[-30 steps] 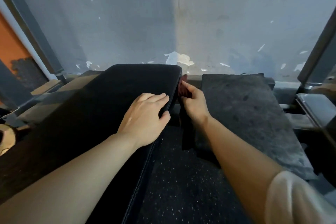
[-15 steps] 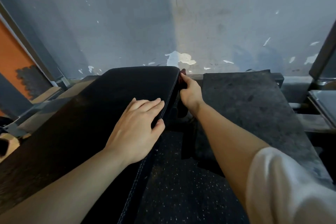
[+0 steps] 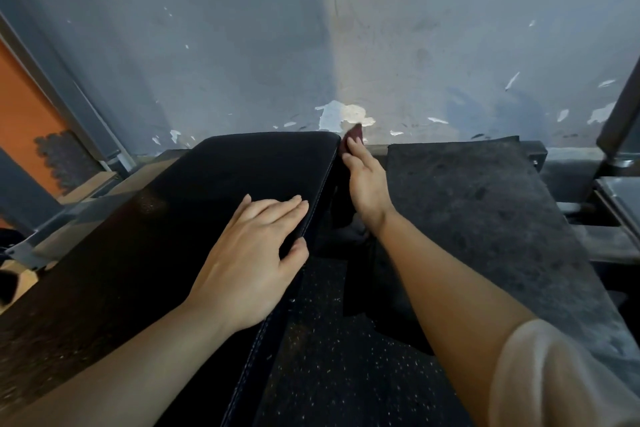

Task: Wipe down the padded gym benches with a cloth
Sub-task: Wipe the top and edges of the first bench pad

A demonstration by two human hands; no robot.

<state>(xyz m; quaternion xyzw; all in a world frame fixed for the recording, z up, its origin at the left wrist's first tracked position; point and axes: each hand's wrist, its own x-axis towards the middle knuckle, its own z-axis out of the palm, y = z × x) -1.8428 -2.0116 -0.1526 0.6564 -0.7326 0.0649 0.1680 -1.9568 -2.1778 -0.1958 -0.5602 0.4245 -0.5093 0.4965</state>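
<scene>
Right hand (image 3: pixel 363 180) presses a dark red cloth (image 3: pixel 353 135) against the black padded bench's (image 3: pixel 214 191) side edge, near its far corner; whether fingers curl round it, cannot tell. Left hand (image 3: pixel 256 246) lies flat on the pad, thumb over the edge, likely bracing. Speckled rubber floor (image 3: pixel 329 357) below, chipped grey wall (image 3: pixel 346 45) beyond.

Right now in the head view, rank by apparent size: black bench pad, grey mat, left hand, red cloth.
1. black bench pad
2. grey mat, farther away, so its true size is unsure
3. left hand
4. red cloth, mostly hidden behind the right hand
</scene>
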